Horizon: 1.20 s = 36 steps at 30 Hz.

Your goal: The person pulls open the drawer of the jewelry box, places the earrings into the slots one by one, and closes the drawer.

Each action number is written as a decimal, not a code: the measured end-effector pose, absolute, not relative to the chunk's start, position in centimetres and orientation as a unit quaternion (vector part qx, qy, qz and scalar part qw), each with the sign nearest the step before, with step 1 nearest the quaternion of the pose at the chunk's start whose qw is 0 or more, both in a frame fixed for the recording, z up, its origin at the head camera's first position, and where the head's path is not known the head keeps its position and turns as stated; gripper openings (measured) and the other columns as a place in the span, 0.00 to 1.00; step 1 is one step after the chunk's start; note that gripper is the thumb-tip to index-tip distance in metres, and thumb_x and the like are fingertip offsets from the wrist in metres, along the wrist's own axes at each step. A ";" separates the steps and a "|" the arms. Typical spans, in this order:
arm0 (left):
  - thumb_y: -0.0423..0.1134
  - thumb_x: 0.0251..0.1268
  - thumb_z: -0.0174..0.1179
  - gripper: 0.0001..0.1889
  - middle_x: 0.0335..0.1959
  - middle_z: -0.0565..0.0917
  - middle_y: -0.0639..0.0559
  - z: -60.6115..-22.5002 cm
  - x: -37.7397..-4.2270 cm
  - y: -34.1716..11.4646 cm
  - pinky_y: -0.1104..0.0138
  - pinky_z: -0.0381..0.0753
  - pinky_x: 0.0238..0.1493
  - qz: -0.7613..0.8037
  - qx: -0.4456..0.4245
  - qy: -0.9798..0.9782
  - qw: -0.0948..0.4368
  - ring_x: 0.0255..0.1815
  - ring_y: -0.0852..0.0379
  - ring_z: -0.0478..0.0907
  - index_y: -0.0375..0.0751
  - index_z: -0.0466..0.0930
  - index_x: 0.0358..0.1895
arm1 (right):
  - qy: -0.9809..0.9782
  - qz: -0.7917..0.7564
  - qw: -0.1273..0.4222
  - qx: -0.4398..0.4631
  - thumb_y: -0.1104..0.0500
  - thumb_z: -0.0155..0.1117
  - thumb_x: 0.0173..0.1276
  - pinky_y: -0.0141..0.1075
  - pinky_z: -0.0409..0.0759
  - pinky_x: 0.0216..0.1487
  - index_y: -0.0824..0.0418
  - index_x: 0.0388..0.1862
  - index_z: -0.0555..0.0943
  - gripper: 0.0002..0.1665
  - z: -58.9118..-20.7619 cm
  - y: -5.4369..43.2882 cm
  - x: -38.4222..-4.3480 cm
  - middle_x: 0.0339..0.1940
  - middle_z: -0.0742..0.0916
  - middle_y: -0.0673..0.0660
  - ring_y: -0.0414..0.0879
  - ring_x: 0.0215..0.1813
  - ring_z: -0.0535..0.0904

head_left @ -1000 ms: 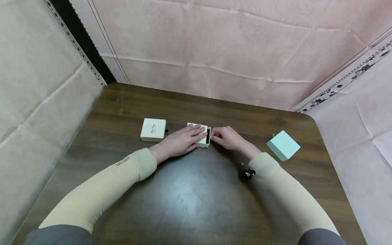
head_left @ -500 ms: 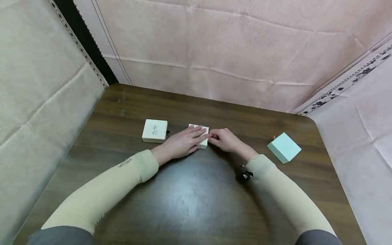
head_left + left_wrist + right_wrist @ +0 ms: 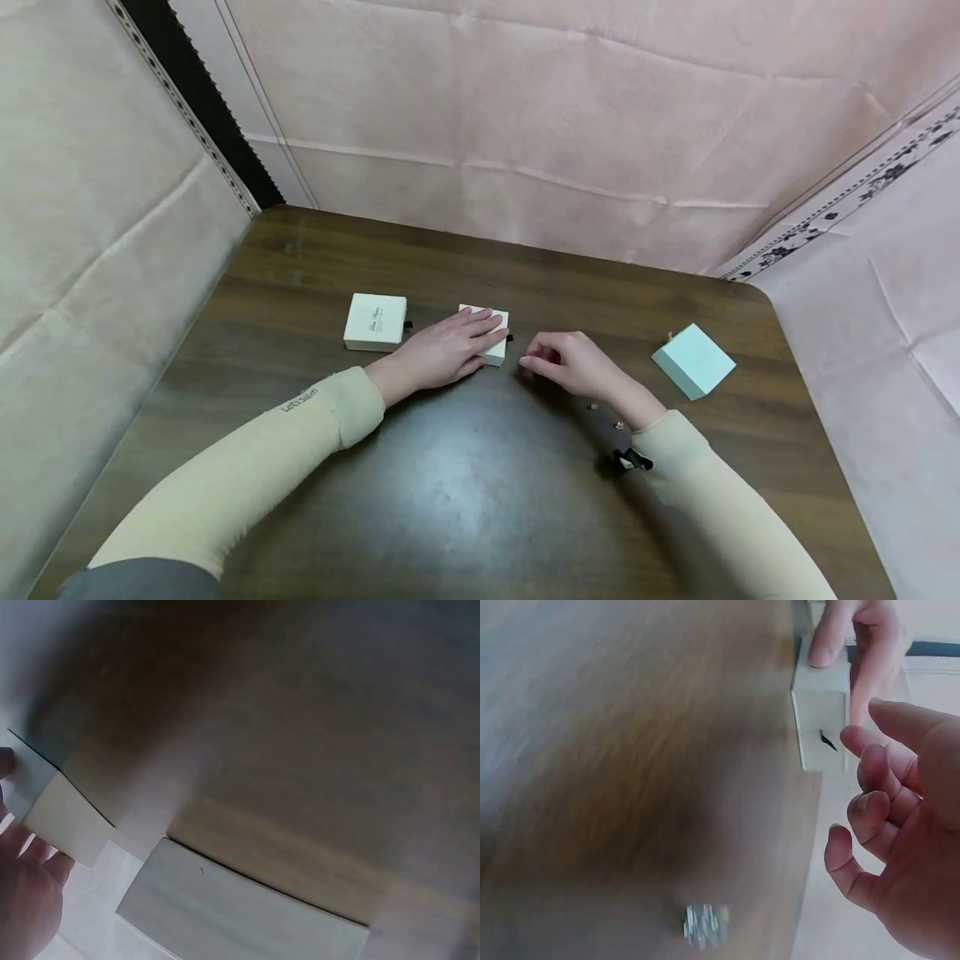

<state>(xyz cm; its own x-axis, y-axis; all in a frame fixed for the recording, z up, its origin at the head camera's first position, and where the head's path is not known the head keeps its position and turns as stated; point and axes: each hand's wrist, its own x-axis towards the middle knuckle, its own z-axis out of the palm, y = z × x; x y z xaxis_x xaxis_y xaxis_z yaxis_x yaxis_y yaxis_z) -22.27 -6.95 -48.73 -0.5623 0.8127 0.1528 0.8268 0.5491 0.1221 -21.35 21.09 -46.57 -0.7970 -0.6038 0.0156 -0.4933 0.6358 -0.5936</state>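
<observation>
My left hand (image 3: 442, 346) lies over a small white drawer box (image 3: 495, 357), fingers across its top and thumb against its near side. In the right wrist view the end of this box (image 3: 821, 724) faces me, its drawer pushed in and a short black pull tab (image 3: 827, 740) sticking out. My right hand (image 3: 573, 362) hovers just right of the box, fingers loosely curled, holding nothing. Below its wrist lie two tiny shiny pieces (image 3: 618, 425), too small to tell in kind; the right wrist view shows a blurred silvery piece (image 3: 705, 924).
A second white drawer box (image 3: 377, 321) with dark print and a black tab stands left of my left hand. A pale turquoise box (image 3: 693, 360) sits at the right on the brown wooden table (image 3: 450, 533). Pinkish cloth (image 3: 540, 125) hangs behind the table.
The drawer, partly out a second ago, has slid into its sleeve under my right fingers. My right hand has since drawn back to the right, baring the black tab. My left hand stays put.
</observation>
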 end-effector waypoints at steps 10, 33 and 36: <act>0.45 0.81 0.62 0.29 0.79 0.73 0.40 -48.1 -22.6 -7.1 0.48 0.65 0.82 -0.077 -0.473 -0.876 0.051 0.81 0.41 0.67 0.38 0.72 0.79 | 0.933 -0.239 0.030 -0.266 0.52 0.72 0.77 0.40 0.79 0.36 0.52 0.45 0.88 0.06 -45.0 26.1 -20.0 0.31 0.84 0.44 0.41 0.32 0.77; 0.47 0.80 0.63 0.30 0.80 0.71 0.39 -44.6 -20.6 -9.6 0.44 0.65 0.81 -0.094 -0.448 -0.888 0.048 0.81 0.41 0.68 0.41 0.73 0.79 | 0.986 -0.124 -0.017 -0.108 0.44 0.71 0.75 0.71 0.71 0.64 0.65 0.78 0.70 0.42 -43.6 39.4 -17.8 0.75 0.73 0.74 0.76 0.73 0.67; 0.47 0.80 0.63 0.30 0.80 0.71 0.40 -44.3 -20.2 -10.1 0.44 0.66 0.80 -0.093 -0.447 -0.889 0.046 0.81 0.41 0.68 0.41 0.73 0.79 | 0.988 -0.117 0.007 -0.096 0.43 0.71 0.75 0.73 0.65 0.71 0.68 0.80 0.66 0.47 -44.1 40.4 -17.8 0.78 0.69 0.77 0.80 0.76 0.63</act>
<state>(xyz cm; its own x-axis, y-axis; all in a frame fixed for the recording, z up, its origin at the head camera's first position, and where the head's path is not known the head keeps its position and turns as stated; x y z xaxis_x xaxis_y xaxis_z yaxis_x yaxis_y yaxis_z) -20.23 -10.05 -44.34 -0.5968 0.7852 0.1653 0.8024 0.5838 0.1239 -17.85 40.39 -44.06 -0.9817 -0.1905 0.0086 -0.1872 0.9542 -0.2334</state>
